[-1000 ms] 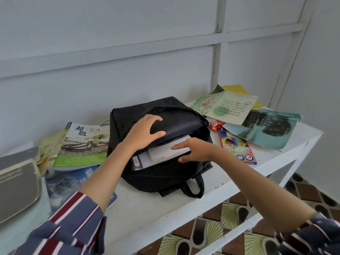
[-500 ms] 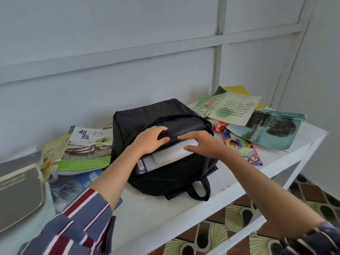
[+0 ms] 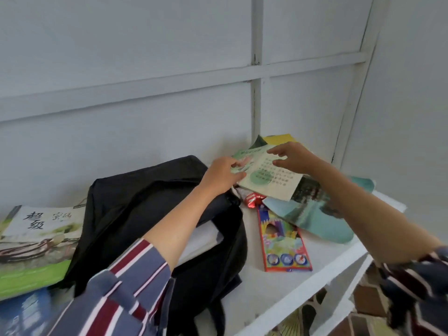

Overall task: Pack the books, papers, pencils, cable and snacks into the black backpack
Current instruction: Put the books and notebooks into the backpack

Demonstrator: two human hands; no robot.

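A: What does your left hand (image 3: 223, 174) hold?

B: It pinches the near-left edge of the green booklet (image 3: 266, 177), thumb on top, fingers curled beneath.

A: And your right hand (image 3: 294, 157)?

B: It is over the booklet's far side, fingers and thumb spread and loosely bent. Whether they touch the page, I cannot tell.

A: Where is the backpack (image 3: 150, 204)?

B: Below and left of my left hand, lying on the white shelf (image 3: 278, 287), mouth open, white papers (image 3: 203, 238) showing inside under my left forearm.

A: What lies under the booklet?

B: A red wrapper (image 3: 253, 200) just below my left hand; a teal book (image 3: 317, 214) under my right forearm; something yellow (image 3: 281, 138) beyond my right hand. The pencil box (image 3: 281, 241) lies nearer me, beside the backpack.

A: And left of the backpack?

B: A book with a green band (image 3: 36, 241), atop a blue one (image 3: 26, 311).
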